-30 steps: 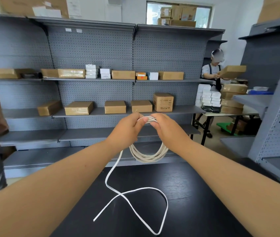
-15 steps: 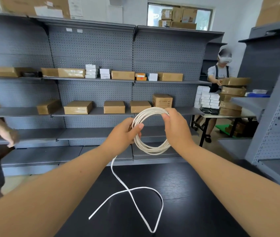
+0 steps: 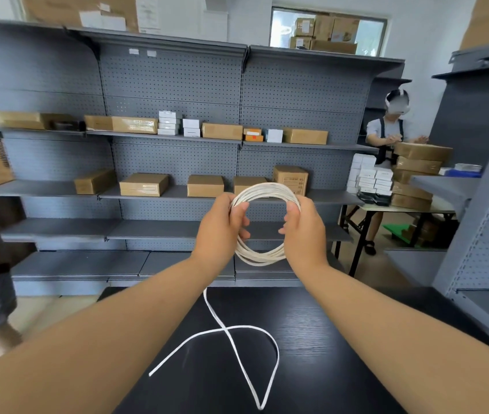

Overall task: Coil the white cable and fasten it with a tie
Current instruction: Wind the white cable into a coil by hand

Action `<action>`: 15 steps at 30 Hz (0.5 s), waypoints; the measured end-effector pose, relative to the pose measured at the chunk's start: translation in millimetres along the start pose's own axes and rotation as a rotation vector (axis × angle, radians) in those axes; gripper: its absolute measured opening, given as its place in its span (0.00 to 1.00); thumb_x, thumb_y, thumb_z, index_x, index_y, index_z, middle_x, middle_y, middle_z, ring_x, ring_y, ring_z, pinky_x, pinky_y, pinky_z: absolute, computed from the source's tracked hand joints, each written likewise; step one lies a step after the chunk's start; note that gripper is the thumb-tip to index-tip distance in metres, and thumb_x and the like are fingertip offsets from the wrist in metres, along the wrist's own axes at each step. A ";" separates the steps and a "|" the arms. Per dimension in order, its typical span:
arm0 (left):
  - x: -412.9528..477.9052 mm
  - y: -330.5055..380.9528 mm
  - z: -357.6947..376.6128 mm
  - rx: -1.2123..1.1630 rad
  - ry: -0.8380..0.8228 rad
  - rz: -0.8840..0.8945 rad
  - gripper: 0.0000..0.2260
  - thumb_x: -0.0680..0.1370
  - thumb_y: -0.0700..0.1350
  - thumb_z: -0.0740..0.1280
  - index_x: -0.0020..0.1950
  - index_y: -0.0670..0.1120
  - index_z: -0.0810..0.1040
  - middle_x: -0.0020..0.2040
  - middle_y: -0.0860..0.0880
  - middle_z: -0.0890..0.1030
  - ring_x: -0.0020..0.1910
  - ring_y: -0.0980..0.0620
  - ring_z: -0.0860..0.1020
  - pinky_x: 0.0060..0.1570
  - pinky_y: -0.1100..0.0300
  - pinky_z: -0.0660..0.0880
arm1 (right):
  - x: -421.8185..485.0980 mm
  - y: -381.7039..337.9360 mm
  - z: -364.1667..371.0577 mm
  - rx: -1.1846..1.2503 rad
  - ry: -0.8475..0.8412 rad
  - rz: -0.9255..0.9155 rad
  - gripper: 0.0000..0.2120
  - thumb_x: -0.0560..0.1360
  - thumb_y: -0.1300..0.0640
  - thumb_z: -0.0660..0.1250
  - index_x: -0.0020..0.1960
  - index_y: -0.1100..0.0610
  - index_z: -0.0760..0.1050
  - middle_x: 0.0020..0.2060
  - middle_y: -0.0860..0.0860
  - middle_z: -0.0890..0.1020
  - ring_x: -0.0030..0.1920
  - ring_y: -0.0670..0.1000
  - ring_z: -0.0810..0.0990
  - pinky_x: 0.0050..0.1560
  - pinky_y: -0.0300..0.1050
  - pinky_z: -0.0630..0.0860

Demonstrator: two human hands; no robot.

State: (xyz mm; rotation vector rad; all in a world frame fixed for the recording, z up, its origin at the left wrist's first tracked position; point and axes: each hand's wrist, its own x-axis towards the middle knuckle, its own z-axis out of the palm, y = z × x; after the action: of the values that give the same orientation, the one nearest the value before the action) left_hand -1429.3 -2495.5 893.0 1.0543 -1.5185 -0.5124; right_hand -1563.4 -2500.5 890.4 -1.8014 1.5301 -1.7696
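Grey pegboard shelving with brown cardboard boxes behind black wood-grain table | head view: white cable in round multi-turn coil, raised upright above table | left hand clasps coil's left side | right hand clasps right side | loose tail crosses itself on table.

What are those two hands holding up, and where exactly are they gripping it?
A coiled white cable: the left hand grips the coil's left side, the right hand its right side. The loose tail trails unheld onto the black table.
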 end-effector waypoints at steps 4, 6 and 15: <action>2.9 0.1 -9.2 0.237 -0.002 0.047 0.06 0.81 0.49 0.56 0.48 0.48 0.67 0.33 0.47 0.77 0.32 0.48 0.79 0.34 0.54 0.74 | 1.2 7.2 0.0 -0.134 -0.101 -0.044 0.12 0.81 0.56 0.53 0.57 0.59 0.72 0.45 0.53 0.78 0.49 0.57 0.76 0.46 0.44 0.71; 3.8 -0.2 -13.9 0.322 -0.011 0.053 0.07 0.81 0.51 0.55 0.48 0.49 0.66 0.31 0.46 0.78 0.29 0.52 0.77 0.32 0.56 0.72 | 2.1 10.0 -0.3 -0.257 -0.136 -0.095 0.13 0.81 0.55 0.53 0.58 0.59 0.72 0.47 0.54 0.77 0.52 0.56 0.74 0.45 0.45 0.64; 11.6 -4.8 -30.2 0.475 -0.132 0.093 0.11 0.81 0.51 0.56 0.52 0.43 0.68 0.30 0.50 0.73 0.27 0.52 0.76 0.29 0.60 0.67 | 7.5 -13.7 8.5 -0.230 -0.298 -0.218 0.20 0.80 0.56 0.55 0.72 0.57 0.60 0.66 0.55 0.71 0.65 0.55 0.69 0.61 0.47 0.65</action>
State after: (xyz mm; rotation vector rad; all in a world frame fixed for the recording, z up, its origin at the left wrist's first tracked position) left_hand -1398.5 -2500.6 902.9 1.3215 -1.8497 -0.1571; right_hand -1551.2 -2504.1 902.9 -2.2987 1.5138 -1.3658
